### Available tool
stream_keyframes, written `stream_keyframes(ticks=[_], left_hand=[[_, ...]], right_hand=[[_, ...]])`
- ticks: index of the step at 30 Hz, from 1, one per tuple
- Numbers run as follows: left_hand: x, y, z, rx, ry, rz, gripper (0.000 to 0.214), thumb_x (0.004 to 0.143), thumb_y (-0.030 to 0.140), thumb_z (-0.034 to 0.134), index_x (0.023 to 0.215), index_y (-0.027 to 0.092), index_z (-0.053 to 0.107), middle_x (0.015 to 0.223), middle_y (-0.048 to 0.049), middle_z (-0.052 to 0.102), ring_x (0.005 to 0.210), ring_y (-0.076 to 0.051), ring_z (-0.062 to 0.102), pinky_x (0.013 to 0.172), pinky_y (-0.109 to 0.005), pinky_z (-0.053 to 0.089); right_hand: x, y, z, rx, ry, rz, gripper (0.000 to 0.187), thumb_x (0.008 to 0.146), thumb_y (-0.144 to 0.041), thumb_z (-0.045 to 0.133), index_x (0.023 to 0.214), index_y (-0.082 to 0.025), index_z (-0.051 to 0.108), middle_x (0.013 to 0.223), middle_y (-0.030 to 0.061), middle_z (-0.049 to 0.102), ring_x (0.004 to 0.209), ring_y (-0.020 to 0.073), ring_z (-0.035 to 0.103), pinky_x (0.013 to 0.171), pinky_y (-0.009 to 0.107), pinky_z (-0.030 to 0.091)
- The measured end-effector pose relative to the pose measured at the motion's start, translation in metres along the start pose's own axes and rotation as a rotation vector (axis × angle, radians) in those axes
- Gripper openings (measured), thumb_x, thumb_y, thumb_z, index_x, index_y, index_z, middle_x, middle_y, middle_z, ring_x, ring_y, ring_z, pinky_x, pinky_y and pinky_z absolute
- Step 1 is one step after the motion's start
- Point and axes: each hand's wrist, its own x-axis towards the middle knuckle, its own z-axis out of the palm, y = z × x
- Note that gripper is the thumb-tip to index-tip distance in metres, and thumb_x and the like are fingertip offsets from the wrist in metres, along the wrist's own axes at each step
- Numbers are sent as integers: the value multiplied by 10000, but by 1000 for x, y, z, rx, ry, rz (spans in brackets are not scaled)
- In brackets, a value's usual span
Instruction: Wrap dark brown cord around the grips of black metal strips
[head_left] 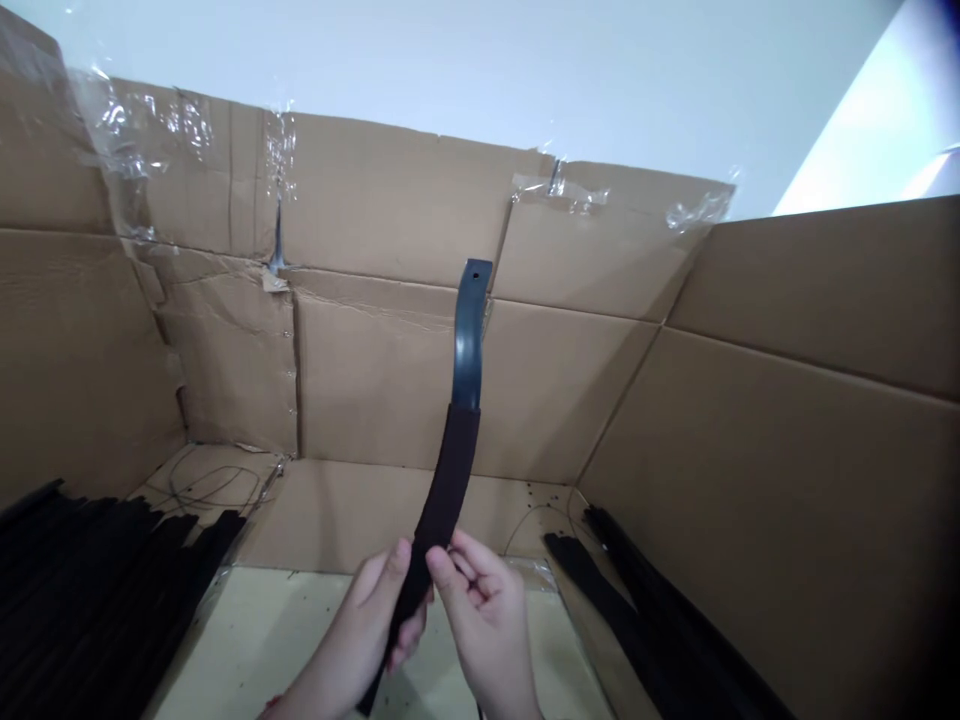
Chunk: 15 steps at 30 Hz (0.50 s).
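I hold a long curved strip upright in front of me. Its upper part is a bare blue-grey metal band (467, 335) with a small hole at the tip. A dark fabric sleeve (447, 485) covers the lower part. My left hand (367, 625) wraps around the sleeved strip from the left. My right hand (480, 610) pinches the sleeve's edge between thumb and fingers. Both hands are closed on the strip above a pale work surface (255, 640).
Cardboard walls (787, 450), taped at the seams, enclose the workspace on three sides. A heap of black strips (97, 590) lies at the left. More black strips (660, 620) lie along the right wall. Thin wires (217, 485) rest on the back ledge.
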Motion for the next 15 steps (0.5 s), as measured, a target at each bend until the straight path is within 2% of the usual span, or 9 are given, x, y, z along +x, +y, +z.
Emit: stream_keyframes(ticks=[2,3,5,6,8,10,11,13,15], left_hand=[[-3,4,-1,-72,-108,-123,684,752,840,389,815,166,486,420,76,351,338,-65,272,350,-187,200],[-5,5,0,-94,-164,-161,692,758,842,367,830,165,488,425,71,359,341,-70,277,351,-192,216],[-6,7,1,-59,-204,-121,684,785,819,356,874,155,494,481,46,421,388,-82,348,391,-195,290],[-6,7,1,-3,-163,-53,658,799,795,386,907,155,493,532,33,460,427,-86,390,424,-195,324],[-5,7,2,140,2,92,594,804,733,493,991,169,486,657,14,523,498,-87,441,471,-189,353],[-5,8,0,208,110,127,591,769,724,558,1005,187,480,652,34,500,467,-76,388,429,-184,301],[-5,9,-1,192,91,89,606,761,751,533,979,188,481,608,48,466,426,-71,332,391,-189,253],[-5,12,-4,119,-45,-16,637,763,803,442,922,187,470,528,78,380,368,-61,223,346,-199,167],[-4,13,-5,98,-123,-20,656,763,817,417,909,179,467,505,87,353,366,-55,216,350,-191,167]], right_hand=[[-2,-4,1,-36,-73,0,447,800,-559,656,750,-115,672,535,15,526,468,87,449,428,170,369],[-3,-5,1,-65,-55,-4,473,812,-575,632,687,-119,631,499,0,484,440,78,421,406,163,338],[-3,-5,1,-109,23,1,516,829,-607,587,620,-137,553,442,-22,424,376,74,390,359,167,293],[-2,-4,1,-117,50,9,518,835,-613,574,623,-142,545,439,-20,434,362,80,401,348,174,295],[2,-2,0,-100,47,12,490,837,-591,589,657,-136,573,491,7,509,417,108,486,386,185,366],[6,0,-2,-53,-18,3,462,824,-566,626,692,-123,623,564,30,566,544,137,565,496,201,455],[7,0,-4,-25,-55,4,454,811,-563,646,716,-119,652,575,32,572,588,147,579,548,214,483],[8,-1,-6,34,-112,33,460,766,-573,692,794,-114,704,562,26,571,596,156,586,586,239,508],[8,1,-8,46,-61,50,468,724,-555,739,867,-110,733,560,32,585,581,159,584,578,248,509]])
